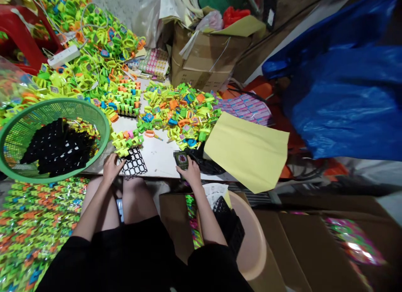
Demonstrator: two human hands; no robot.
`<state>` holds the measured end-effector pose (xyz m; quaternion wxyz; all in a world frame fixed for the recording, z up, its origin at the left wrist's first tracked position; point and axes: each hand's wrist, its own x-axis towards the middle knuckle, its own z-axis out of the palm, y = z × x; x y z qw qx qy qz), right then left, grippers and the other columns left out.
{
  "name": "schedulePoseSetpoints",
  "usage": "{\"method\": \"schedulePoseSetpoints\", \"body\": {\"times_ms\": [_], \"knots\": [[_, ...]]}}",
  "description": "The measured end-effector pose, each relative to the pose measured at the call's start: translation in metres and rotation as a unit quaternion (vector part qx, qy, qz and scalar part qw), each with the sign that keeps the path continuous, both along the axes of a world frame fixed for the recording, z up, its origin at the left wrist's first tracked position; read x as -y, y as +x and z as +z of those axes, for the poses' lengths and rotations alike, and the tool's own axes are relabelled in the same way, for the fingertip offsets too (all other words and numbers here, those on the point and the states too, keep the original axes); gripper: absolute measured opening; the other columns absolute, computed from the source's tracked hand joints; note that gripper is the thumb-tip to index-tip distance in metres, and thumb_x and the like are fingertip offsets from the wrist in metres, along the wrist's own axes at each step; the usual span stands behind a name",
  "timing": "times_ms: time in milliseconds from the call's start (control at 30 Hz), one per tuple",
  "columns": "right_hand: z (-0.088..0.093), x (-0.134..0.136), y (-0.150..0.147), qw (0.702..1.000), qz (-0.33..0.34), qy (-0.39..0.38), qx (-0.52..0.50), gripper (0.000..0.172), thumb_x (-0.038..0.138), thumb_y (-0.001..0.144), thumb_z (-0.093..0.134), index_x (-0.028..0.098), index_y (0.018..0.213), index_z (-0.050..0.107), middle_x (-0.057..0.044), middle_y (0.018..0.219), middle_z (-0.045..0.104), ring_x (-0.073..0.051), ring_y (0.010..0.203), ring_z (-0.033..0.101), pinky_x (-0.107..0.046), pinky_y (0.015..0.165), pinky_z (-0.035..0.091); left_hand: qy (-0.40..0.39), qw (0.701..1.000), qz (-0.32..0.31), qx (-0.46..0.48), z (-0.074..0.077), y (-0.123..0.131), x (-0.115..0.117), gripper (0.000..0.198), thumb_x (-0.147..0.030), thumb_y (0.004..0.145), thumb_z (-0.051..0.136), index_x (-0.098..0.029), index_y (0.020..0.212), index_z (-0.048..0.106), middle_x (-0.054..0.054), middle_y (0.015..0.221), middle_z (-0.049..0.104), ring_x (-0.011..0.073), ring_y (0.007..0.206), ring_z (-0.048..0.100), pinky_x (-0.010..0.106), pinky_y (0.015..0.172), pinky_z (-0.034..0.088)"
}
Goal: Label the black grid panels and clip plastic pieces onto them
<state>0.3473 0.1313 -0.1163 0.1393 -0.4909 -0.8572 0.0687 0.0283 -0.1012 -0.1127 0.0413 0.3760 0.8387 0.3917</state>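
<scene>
The black grid [135, 163] lies at the lower centre-left of the frame, at the desk's near edge, its long axis running up the frame and leaning left. Yellow-green toys [125, 143] cover its upper end. The left hand [112, 168] is the nearer one; its grip looks narrow, closed on the grid's left edge, so the grid extends rightward from the fingers. The right hand [192, 172], well apart to the right, has its grip around a small dark block [181, 158].

Between grid and block, white desk [160, 158] shows as a strip, with orange-handled scissors [150, 133] at its top. Beyond the scissors, a toy heap [179, 112] bounds the room upward. The green basket [105, 131] hems in the left; a black bag [213, 165] and yellow sheet [248, 152] border the right. Below the near edge are the person's knees [135, 191].
</scene>
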Motion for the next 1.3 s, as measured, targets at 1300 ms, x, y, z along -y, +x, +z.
{"method": "schedulePoseSetpoints", "body": {"times_ms": [1300], "knots": [[0.009,0.038,-0.177,0.831,0.104,-0.379,-0.394,0.033,0.045,0.084,0.053,0.015,0.097,0.062,-0.007,0.085,0.069,-0.018,0.072,0.065,-0.029,0.066,0.054,0.105,0.964,-0.006,0.245,-0.022,-0.015,-0.032,0.051,-0.047,0.065,0.074,-0.012,0.101,0.071,0.012,0.104,0.072,0.0296,0.097,0.065,0.040,0.090,0.049]]}}
